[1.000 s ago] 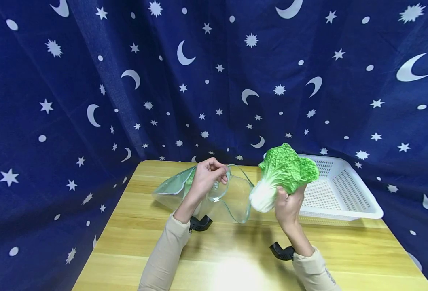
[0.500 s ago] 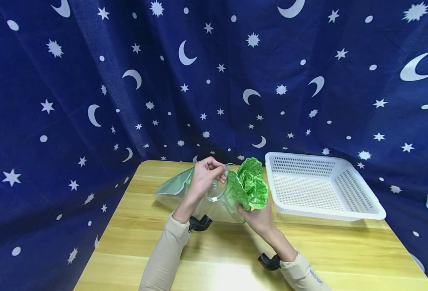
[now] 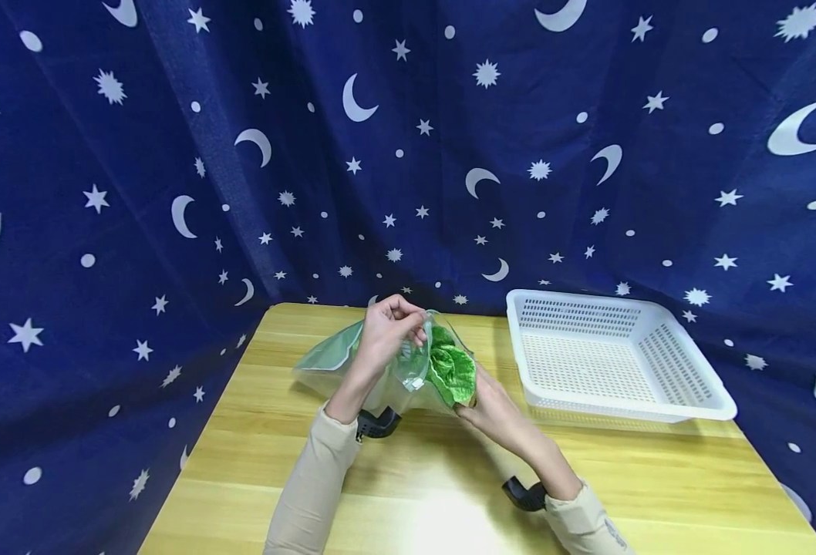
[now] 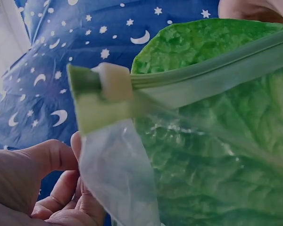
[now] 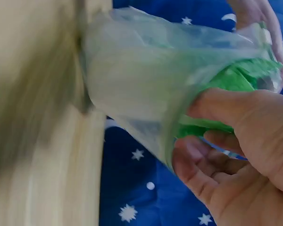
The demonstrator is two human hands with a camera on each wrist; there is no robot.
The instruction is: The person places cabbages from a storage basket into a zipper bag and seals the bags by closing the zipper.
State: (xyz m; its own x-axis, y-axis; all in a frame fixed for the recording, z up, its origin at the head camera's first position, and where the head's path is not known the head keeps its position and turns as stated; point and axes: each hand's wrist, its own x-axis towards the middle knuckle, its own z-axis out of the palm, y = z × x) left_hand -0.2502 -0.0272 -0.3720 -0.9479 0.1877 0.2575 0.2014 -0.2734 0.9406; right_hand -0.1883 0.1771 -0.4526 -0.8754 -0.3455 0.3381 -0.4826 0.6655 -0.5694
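Note:
A clear zip bag [image 3: 328, 362] with a pale green rim lies on the wooden table, its mouth towards the right. My left hand [image 3: 387, 335] pinches the bag at the top edge of its mouth. In the left wrist view, the white slider [image 4: 115, 82] sits near that corner. Most of a Chinese cabbage [image 3: 453, 368] is inside the bag, stem end hidden, with green leaves showing at the opening. My right hand [image 3: 493, 410] holds the leafy end, its thumb and fingers right at the bag's rim in the right wrist view.
To the right, a white perforated plastic basket [image 3: 623, 351] stands on the wooden table [image 3: 241, 470]. Behind the table hangs a dark blue curtain [image 3: 311, 100] with white moons and stars.
My right hand has carried the Chinese cabbage leftwards from in front of the basket and in through the bag's mouth. My left hand has kept its pinch on the bag edge.

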